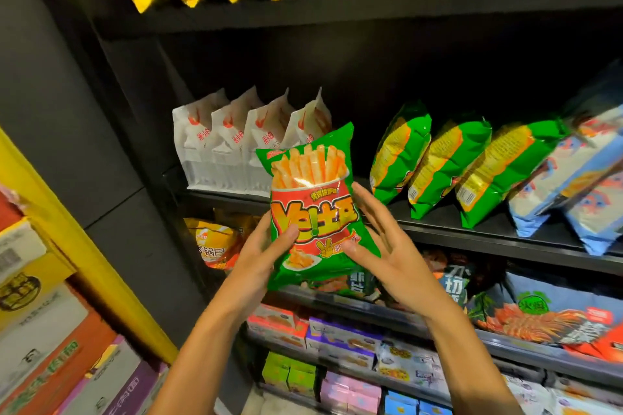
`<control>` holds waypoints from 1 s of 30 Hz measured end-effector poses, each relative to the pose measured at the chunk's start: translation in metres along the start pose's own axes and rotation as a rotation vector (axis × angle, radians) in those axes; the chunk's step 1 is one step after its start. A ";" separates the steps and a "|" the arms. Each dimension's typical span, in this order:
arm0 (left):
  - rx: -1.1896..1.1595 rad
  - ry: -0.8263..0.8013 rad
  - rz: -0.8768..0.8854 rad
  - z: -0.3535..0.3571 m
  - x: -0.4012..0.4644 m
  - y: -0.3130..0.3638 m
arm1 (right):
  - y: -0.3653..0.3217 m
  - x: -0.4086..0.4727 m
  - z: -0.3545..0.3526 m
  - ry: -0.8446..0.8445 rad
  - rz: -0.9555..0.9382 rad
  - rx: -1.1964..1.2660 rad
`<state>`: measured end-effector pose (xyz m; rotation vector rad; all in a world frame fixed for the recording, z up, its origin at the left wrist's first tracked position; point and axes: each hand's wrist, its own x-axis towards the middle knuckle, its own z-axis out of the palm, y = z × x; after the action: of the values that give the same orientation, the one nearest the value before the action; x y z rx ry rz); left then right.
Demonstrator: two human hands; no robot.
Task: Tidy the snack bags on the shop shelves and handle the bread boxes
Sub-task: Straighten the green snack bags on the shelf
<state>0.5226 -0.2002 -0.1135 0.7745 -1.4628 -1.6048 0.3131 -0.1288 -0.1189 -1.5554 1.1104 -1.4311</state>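
One green fries bag (312, 209) held upright before middle shelf (472, 229), long axis vertical, front face toward camera. Left hand (266, 253) gripped lower left edge, thumb on front. Right hand (381, 239) cupped right edge, fingers spread and nearly straight, thumb on front. Gap on shelf lay behind bag, between white bags (242, 141) and three leaning green bags (448, 158). Bag's lower back hidden.
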 end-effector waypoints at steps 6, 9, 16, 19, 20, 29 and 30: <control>0.112 0.157 0.266 0.022 0.041 0.017 | -0.014 0.019 -0.033 0.335 -0.149 -0.120; 0.221 0.179 0.388 0.037 0.065 0.020 | -0.012 0.035 -0.047 0.595 -0.252 -0.251; 0.373 0.236 0.572 0.068 0.127 0.007 | 0.003 0.076 -0.051 0.755 -0.252 -0.608; 0.466 0.265 0.619 0.074 0.155 -0.005 | 0.012 0.089 -0.042 0.774 -0.255 -0.689; 0.504 0.269 0.616 0.073 0.163 -0.011 | 0.017 0.092 -0.040 0.779 -0.257 -0.729; 0.727 -0.005 0.666 0.058 0.180 -0.054 | 0.051 0.091 -0.037 0.756 -0.183 -0.855; 0.732 -0.003 0.656 0.057 0.182 -0.057 | 0.052 0.091 -0.038 0.753 -0.186 -0.862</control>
<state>0.3764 -0.3310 -0.1471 0.5683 -2.0580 -0.5680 0.2697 -0.2307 -0.1308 -1.7175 2.3066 -1.8611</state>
